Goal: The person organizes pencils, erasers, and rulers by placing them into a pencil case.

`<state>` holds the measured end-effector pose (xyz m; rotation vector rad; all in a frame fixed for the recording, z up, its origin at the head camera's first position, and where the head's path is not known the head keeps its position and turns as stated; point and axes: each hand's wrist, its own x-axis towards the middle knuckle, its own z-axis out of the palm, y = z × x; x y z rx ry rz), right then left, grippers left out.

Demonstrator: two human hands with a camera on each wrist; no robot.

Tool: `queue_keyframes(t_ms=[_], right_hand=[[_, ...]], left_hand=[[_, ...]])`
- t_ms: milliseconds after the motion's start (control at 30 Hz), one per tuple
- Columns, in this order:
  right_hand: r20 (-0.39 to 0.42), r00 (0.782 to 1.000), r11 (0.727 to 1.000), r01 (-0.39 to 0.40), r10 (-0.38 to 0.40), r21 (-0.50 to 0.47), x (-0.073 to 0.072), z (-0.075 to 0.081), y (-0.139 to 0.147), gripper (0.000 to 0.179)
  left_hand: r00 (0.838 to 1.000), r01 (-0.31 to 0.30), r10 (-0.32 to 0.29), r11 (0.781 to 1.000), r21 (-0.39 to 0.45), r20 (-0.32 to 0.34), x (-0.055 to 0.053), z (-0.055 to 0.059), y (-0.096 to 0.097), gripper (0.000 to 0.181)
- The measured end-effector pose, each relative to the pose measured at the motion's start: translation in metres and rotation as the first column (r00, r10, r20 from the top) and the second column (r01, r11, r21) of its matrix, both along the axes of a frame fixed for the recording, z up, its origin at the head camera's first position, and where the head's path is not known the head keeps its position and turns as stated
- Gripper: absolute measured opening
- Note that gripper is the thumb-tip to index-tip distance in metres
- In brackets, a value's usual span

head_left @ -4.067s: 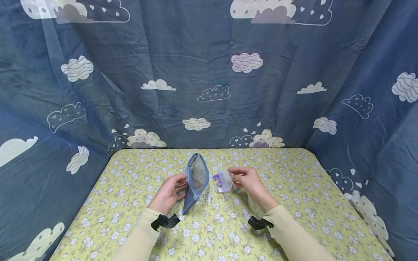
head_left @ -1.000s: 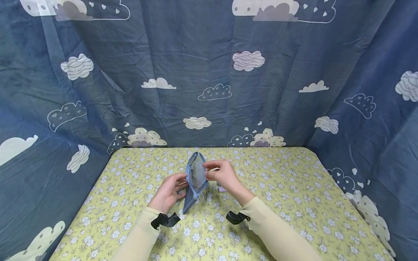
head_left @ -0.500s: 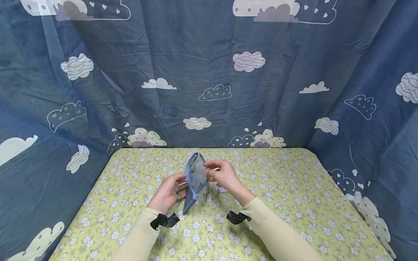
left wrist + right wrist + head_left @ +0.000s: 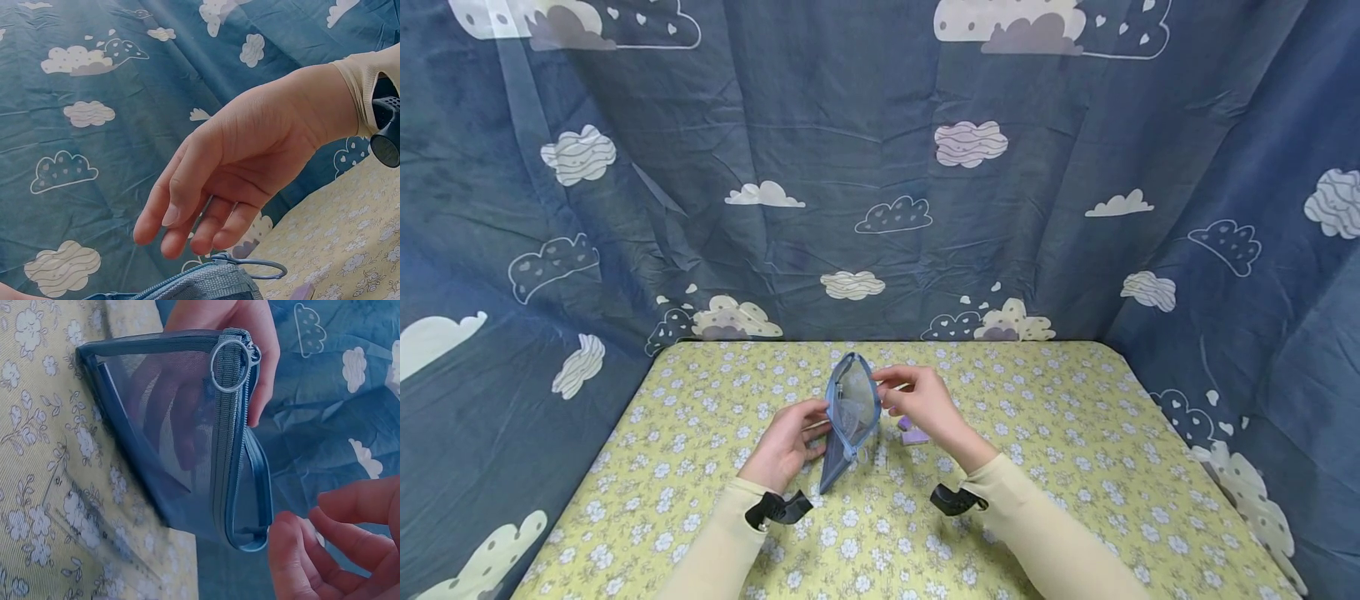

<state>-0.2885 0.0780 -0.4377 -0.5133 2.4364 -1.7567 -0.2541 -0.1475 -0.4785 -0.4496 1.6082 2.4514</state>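
Note:
A blue mesh zip pouch (image 4: 832,460) stands on the table with its zipped mouth spread apart. Through the mouth shows a clear, rounded plate (image 4: 849,414), shaped rather like a protractor. My left hand (image 4: 786,446) rests along the pouch's left side, fingers loosely bent; in the right wrist view they show through the mesh. The left wrist view has nothing between thumb and fingers. At the right rim is my right hand (image 4: 921,404), its thumb near or touching the rim; in the right wrist view I see nothing held. A ring pull (image 4: 230,365) hangs from the zip.
Below the right hand lie a purple block (image 4: 915,437) and a smaller purple piece (image 4: 904,423). A transparent ruler (image 4: 100,534) with faint markings lies flat beside the pouch. The flowered tablecloth (image 4: 700,517) meets a blue cloud-print curtain (image 4: 880,250) at the back and sides.
My right hand carried the clear rounded plate from the right into the pouch and let it go; it has dropped lower inside. The hand has drawn slightly right. My left hand stays.

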Motion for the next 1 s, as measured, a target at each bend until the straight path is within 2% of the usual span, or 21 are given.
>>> queue_keyframes(t_ms=[500,633,800,1000], right_hand=[[-0.062,0.998,0.997,-0.016,0.02,0.072,0.001,0.001,0.02,0.03],[-0.066,0.997,0.992,-0.024,0.032,0.122,-0.001,0.001,0.027,0.033],[-0.108,0.993,0.979,-0.022,0.045,0.201,-0.002,-0.003,0.035,0.03],[-0.143,0.988,0.969,-0.027,0.064,0.246,-0.003,-0.013,0.044,0.031]], left_hand=[[1.0,0.008,-0.008,1.0,0.002,-0.006,-0.001,0.0,0.001,0.007],[1.0,0.011,-0.011,1.0,0.004,-0.013,-0.002,0.001,0.001,0.007],[1.0,0.014,-0.014,1.0,0.002,-0.008,-0.002,-0.002,0.0,0.008],[1.0,0.015,-0.015,1.0,-0.004,-0.005,-0.002,-0.003,-0.001,0.009]])
